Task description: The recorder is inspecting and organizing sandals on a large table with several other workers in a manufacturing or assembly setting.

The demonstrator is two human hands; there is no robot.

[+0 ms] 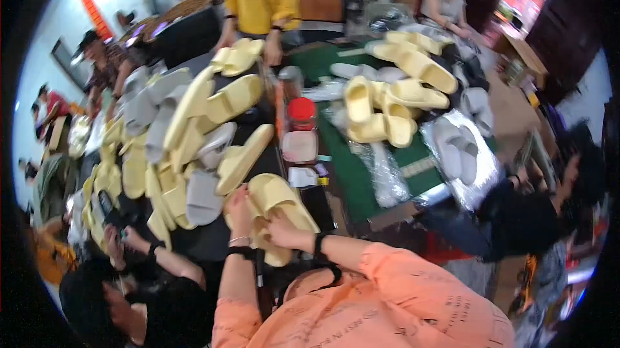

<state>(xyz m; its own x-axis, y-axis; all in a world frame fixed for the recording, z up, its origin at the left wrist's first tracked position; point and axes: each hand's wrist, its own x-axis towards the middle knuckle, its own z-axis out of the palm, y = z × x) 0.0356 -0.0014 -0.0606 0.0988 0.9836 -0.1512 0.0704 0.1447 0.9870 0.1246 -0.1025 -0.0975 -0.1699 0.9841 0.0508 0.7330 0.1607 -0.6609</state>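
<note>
A pair of pale yellow slide slippers lies in front of me at the table's near edge. The farther slipper (pixel 276 192) points away to the right, and the nearer slipper (pixel 278 256) is partly covered by my hands. My left hand (pixel 239 212) is closed at the pair's left side, its fingertips close to a strap. Across from it, my right hand (pixel 284 229) has its fingers curled over the nearer slipper's strap. Fine detail at the fingertips is blurred. A grey slipper (pixel 203 197) and another yellow slipper (pixel 244 159) lie just beyond my left hand.
Heaped yellow and grey slippers cover the black table on the left. More yellow slippers (pixel 387 106) lie on a green mat (pixel 355 183), with grey slippers (pixel 455 148) on clear plastic. A red-lidded jar (pixel 301 113) stands mid-table. Several co-workers surround the table, one close on my left (pixel 174 290).
</note>
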